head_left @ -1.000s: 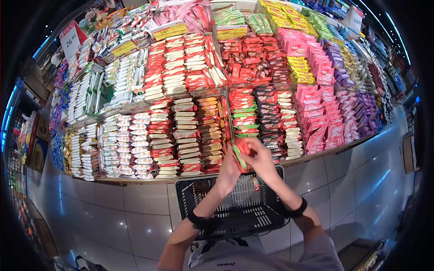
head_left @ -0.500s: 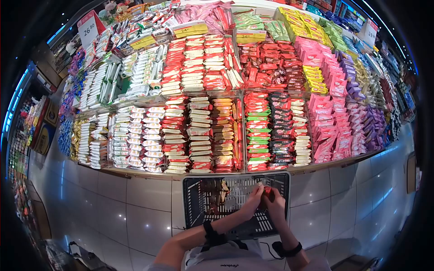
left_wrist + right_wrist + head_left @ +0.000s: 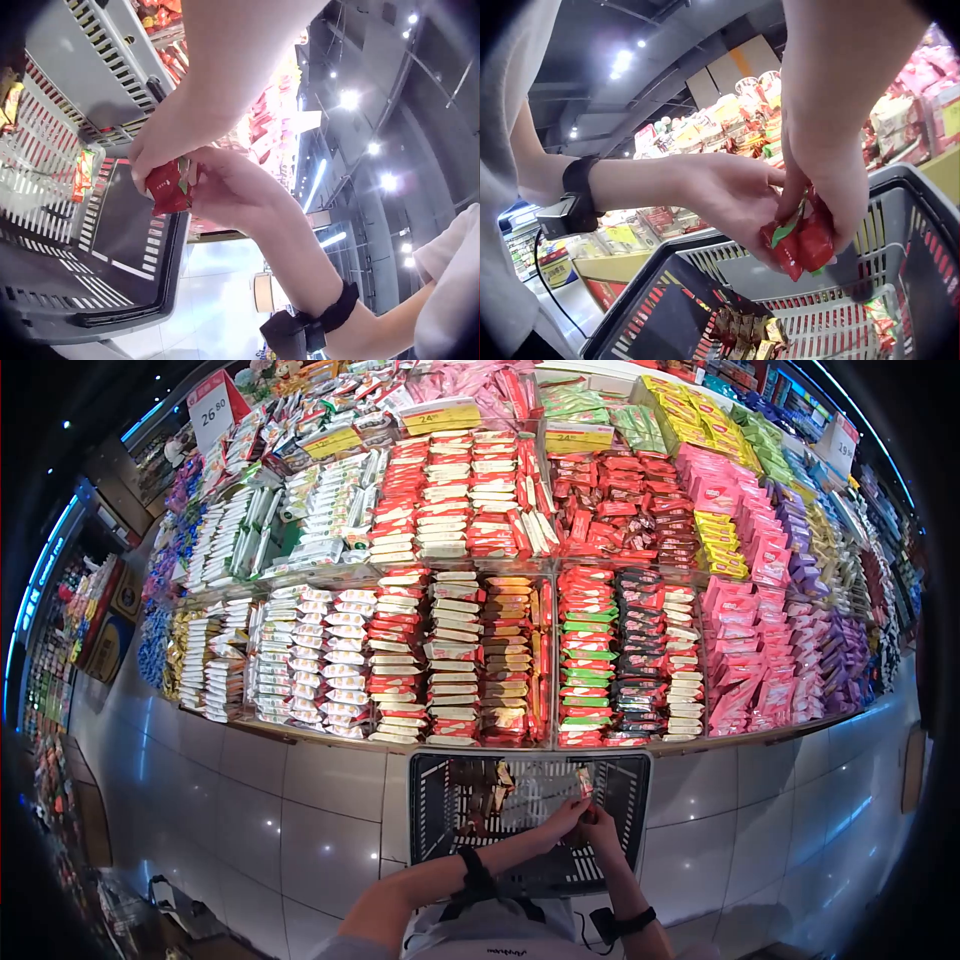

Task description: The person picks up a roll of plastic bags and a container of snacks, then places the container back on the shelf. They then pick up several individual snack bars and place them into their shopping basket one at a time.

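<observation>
Both hands meet above the right half of a dark grey shopping basket (image 3: 645,790). Small red snack packets with green parts (image 3: 806,244) are held between them. My left hand (image 3: 731,195) has its fingers against one side of the packets. From the other side, the fingers of my right hand (image 3: 836,184) curl over their top. In the left wrist view, the left hand (image 3: 176,131) covers part of the red packets (image 3: 171,189). A red, green and white packet (image 3: 585,781) lies in the basket just beyond the fingers.
Several gold and brown wrapped sweets (image 3: 746,334) lie in the basket's left part. Past its far rim stands a tiered display (image 3: 470,748) with rows of wrapped snacks (image 3: 588,660) and price signs (image 3: 440,416). Tiled floor (image 3: 330,800) surrounds the basket.
Both hands have come back from the display's front edge to over the basket, bringing the red and green packets. The basket interior shows more, and the head view has shifted slightly left.
</observation>
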A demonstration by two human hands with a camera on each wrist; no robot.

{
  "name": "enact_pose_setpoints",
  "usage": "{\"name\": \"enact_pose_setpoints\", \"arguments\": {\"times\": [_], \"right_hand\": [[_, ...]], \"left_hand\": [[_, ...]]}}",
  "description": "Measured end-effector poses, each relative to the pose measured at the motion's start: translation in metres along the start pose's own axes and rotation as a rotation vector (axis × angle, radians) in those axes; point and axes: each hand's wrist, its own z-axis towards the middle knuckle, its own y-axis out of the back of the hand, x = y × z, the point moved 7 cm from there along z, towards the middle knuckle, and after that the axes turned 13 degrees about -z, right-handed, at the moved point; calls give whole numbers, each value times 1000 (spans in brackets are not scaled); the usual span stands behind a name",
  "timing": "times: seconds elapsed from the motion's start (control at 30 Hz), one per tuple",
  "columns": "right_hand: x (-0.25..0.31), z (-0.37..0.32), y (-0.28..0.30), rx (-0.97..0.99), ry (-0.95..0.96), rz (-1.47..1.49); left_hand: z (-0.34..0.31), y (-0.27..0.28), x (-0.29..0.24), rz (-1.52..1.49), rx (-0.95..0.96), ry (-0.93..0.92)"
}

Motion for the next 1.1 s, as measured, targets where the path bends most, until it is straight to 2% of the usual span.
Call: {"name": "enact_pose_setpoints", "arguments": {"times": [0.1, 0.2, 0.23, 0.27, 0.3, 0.33, 0.37, 0.4, 0.43, 0.47, 0.5, 0.53, 0.6, 0.63, 0.67, 0.73, 0.77, 0.83, 0.93, 0.97, 1.1], "right_hand": [[-12, 10, -8, 72, -95, 148], [-94, 70, -7, -56, -23, -32], [-97, 78, -8, -54, 45, -41], [-89, 76, -14, 18, -35, 126], [-65, 65, -10, -64, -200, 1], [-57, 74, -10, -73, -124, -64], [-97, 96, -13, -91, -100, 71], [-119, 117, -11, -11, -132, -352], [-187, 156, -22, 20, -170, -343], [-240, 184, -27, 49, -197, -333], [-240, 195, -20, 60, -221, -648], [-226, 202, -21, 83, -235, -965], [-177, 173, -1, -351, -237, -793], [-189, 184, 1, -359, -329, -641], [-196, 191, 3, -350, -327, -698], [-156, 184, 7, -330, -314, -809], [-147, 186, 7, -506, -123, -862], [-144, 190, 5, -479, -105, -891], [-143, 197, 8, -546, -50, -903], [-179, 214, 6, -525, -60, -926], [-170, 208, 9, -455, -156, -991]], "left_hand": [[20, 9, 11, 9, 20, 57], [63, 29, 34, 38, 22, -62], [55, 25, 25, 17, 6, -71], [39, 16, 13, 15, 62, 54], [60, 30, 29, 20, 72, -9], [63, 40, 40, 45, -24, 130], [65, 43, 37, 34, -42, 120], [84, 61, 58, 57, -79, 205], [96, 82, 73, 181, -117, 219], [116, 107, 100, 100, -126, 152], [122, 114, 101, 119, -176, 230], [118, 116, 94, 111, -211, 216], [124, 126, 96, 120, -207, 220], [127, 128, 98, 109, -196, 221], [131, 130, 97, 97, -186, 217], [141, 136, 101, 69, -168, 219], [145, 139, 103, 59, -157, 224], [149, 142, 105, 76, -168, 252], [154, 135, 100, 68, -162, 252], [154, 126, 92, 57, -166, 241], [179, 114, 100, 16, -91, 211]]}}
